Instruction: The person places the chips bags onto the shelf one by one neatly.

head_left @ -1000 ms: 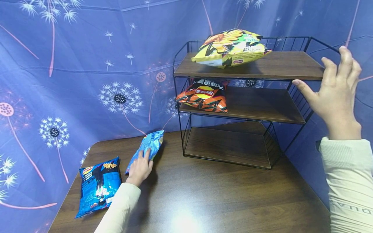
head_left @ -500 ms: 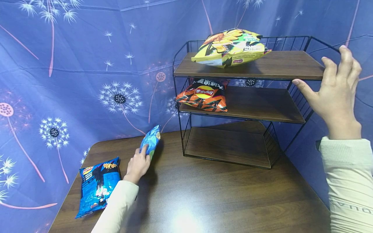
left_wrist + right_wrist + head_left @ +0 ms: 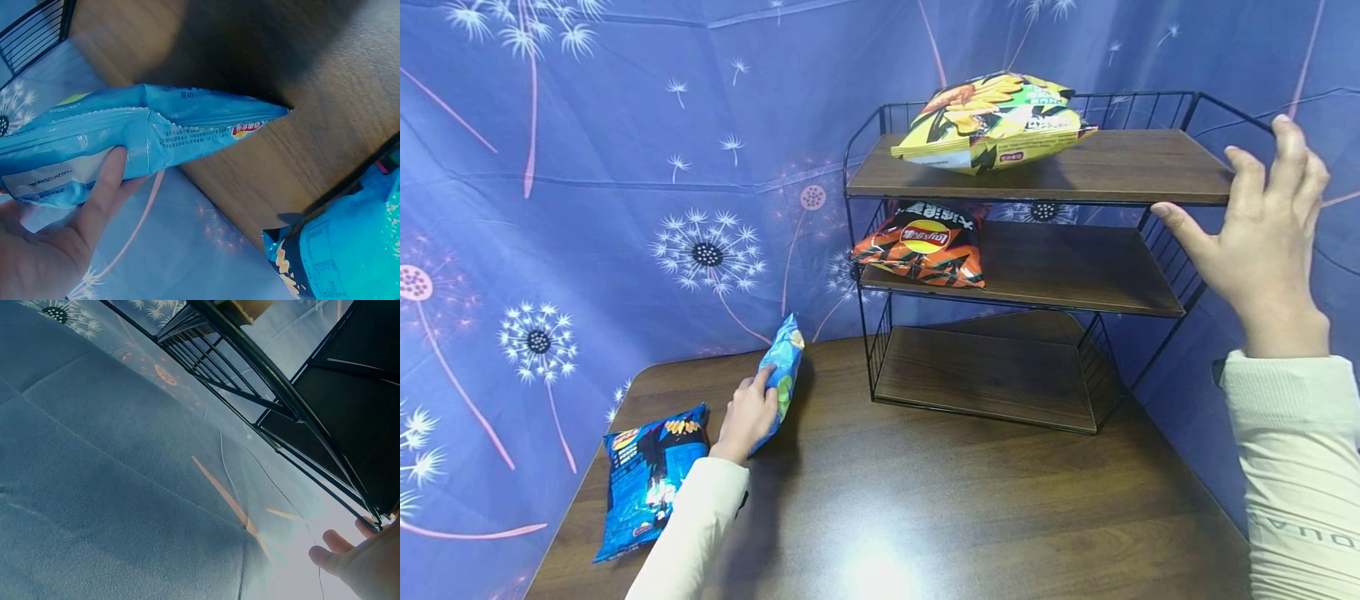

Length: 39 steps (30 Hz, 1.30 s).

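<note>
My left hand (image 3: 747,414) holds a light blue chip bag (image 3: 787,358) above the back left of the table, the bag tilted up on edge. In the left wrist view, the thumb (image 3: 107,184) presses the bag's seamed back (image 3: 206,134), while the other fingers are mostly hidden behind it. A darker blue chip bag (image 3: 658,479) lies flat beside the left forearm. At the upper right, my right hand (image 3: 1273,233) rests with spread fingers at the front right corner of a black wire rack with wooden shelves (image 3: 1150,162). Its thumb lies along the top shelf's front edge.
A yellow chip bag (image 3: 992,125) sits on the top shelf, and an orange and black one (image 3: 925,244) on the middle shelf's left end. The bottom shelf (image 3: 988,379) is at table level. Behind the brown table (image 3: 970,508) hangs a blue dandelion-print cloth (image 3: 625,100).
The left hand has shifted a little left and turned the light blue bag more upright, its top end swinging left. The right hand has stayed at the rack corner.
</note>
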Each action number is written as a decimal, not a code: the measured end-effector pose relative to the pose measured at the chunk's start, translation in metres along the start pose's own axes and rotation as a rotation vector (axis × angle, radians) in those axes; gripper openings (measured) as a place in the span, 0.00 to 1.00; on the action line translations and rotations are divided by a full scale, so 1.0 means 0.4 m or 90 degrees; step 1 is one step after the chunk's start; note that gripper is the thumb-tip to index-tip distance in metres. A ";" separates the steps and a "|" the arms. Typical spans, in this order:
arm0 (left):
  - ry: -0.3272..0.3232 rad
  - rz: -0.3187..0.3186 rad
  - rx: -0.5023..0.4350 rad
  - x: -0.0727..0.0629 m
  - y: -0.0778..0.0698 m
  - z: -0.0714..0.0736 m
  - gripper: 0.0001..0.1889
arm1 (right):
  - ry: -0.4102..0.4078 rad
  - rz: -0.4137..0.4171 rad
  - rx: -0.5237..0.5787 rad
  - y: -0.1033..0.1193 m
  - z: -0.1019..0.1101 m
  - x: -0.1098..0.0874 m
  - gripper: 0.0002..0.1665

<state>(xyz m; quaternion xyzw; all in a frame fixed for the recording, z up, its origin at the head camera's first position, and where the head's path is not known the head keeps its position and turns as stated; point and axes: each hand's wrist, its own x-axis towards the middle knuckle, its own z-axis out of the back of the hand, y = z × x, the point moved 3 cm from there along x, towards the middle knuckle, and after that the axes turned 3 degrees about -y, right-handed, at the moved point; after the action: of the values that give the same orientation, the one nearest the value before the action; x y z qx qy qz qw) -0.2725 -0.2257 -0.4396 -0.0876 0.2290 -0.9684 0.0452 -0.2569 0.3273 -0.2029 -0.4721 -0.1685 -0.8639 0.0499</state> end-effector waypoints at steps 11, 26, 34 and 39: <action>0.022 0.040 -0.070 0.015 0.005 0.035 0.25 | 0.011 -0.003 -0.001 0.000 0.000 0.003 0.58; 0.058 0.108 -0.245 0.012 0.023 0.052 0.26 | 0.014 -0.013 -0.003 -0.002 0.001 0.002 0.57; 0.070 0.099 -0.184 0.017 0.041 0.063 0.26 | 0.007 -0.003 -0.001 -0.002 0.001 -0.001 0.58; 0.058 0.068 -0.130 0.022 0.046 0.085 0.26 | 0.004 -0.001 -0.004 -0.002 0.000 -0.001 0.59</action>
<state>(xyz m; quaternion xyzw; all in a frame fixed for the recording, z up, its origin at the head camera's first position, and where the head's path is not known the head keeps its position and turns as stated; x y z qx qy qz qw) -0.2738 -0.2580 -0.4165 -0.0352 0.3324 -0.9394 0.0768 -0.2569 0.3282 -0.2036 -0.4696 -0.1662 -0.8657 0.0484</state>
